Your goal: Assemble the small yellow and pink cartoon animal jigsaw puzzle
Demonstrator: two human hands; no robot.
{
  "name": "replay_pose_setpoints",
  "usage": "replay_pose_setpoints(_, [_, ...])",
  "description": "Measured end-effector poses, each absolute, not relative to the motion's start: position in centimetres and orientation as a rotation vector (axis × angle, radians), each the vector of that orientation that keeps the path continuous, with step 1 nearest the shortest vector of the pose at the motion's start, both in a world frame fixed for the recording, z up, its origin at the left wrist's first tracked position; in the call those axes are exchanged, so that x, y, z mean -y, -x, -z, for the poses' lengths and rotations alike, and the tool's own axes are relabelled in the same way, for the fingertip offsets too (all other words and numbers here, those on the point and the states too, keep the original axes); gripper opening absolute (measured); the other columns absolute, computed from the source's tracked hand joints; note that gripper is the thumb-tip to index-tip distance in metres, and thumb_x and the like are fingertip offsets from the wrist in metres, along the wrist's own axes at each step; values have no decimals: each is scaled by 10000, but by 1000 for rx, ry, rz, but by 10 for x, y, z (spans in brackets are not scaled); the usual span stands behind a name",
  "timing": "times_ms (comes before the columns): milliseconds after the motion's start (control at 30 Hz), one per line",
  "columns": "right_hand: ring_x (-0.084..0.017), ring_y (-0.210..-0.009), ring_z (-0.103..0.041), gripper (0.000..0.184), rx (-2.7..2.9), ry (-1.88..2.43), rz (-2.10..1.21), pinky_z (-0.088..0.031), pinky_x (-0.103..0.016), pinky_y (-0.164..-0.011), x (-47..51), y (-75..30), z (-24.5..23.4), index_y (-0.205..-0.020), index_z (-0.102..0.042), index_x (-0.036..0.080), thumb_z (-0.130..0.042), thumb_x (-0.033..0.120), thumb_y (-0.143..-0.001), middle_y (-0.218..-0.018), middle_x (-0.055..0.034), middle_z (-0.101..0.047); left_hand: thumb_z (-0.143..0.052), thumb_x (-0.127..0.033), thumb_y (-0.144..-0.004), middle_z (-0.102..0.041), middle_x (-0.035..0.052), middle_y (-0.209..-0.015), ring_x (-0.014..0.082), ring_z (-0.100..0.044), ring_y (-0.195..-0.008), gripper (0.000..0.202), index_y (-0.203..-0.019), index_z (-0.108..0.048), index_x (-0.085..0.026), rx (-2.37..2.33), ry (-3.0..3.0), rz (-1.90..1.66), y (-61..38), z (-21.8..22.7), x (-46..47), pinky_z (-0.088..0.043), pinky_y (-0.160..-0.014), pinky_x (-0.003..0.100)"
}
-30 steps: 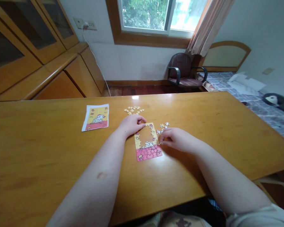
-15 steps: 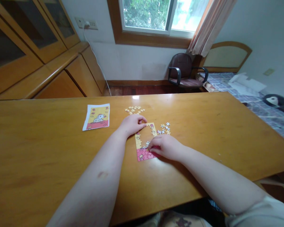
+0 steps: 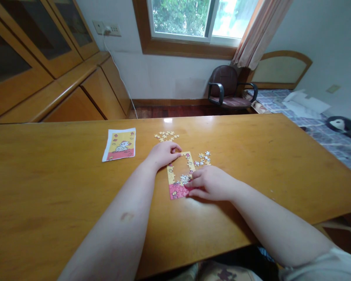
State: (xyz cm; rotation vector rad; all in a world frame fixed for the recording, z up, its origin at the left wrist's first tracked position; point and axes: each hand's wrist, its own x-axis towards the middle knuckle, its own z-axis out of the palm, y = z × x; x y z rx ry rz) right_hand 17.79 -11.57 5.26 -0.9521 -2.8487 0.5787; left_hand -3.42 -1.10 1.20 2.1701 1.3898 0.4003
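A partly joined jigsaw puzzle (image 3: 178,191) lies on the table, with a yellow frame, a pink lower part and a gap in its middle. Some white pieces (image 3: 185,179) sit just above the pink part. My left hand (image 3: 164,152) rests at the puzzle's upper left corner, thumb and forefinger apart, holding nothing that I can see. Over the lower right of the puzzle, my right hand (image 3: 208,182) has its fingers spread, their tips touching the pink and white pieces. The right hand hides part of the puzzle's right edge.
Loose yellow pieces (image 3: 166,136) lie beyond my left hand. A pile of white and yellow pieces (image 3: 203,159) is right of the puzzle. A picture sheet (image 3: 121,145) with a white duck lies to the left on the wooden table (image 3: 61,175). An armchair (image 3: 226,88) stands behind.
My right hand's fingers have gone from pinched together to spread, and the hand has shifted slightly right. More white pieces show in the puzzle. My left hand has stayed still.
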Motion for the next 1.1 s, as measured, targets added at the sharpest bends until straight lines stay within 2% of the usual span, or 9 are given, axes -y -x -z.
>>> replay_pose_setpoints(400, [-165,-747,-602,379,2869,1019,-547,-411,-276,-688,116,-172,-49,-1163,-674,253,-504,484,-915,-871,-57,-665,-612,-401,-754,-647,-3,-771,139,-545,-677,261,-935,-728,-251,-1372,-2168,-410,34,-10,11,-363,-583,257])
replay_pose_setpoints(600, [-181,-772,-610,470,2859,1034,-516,-428,-291,-712,115,-169,-44,-1219,-640,249,-476,559,-906,-905,-74,-658,-615,-402,-752,-650,-5,-774,143,-552,-687,251,-926,-728,-261,-1373,-2167,-415,34,-10,11,-363,-585,262])
replay_pose_setpoints(1100, [-204,-806,-584,528,2840,1034,-420,-422,-338,-768,118,-162,-41,-1234,-624,243,-467,607,-886,-933,-86,-628,-610,-392,-748,-653,-7,-766,144,-555,-686,251,-922,-731,-259,-1375,-2169,-404,33,-13,11,-374,-591,261])
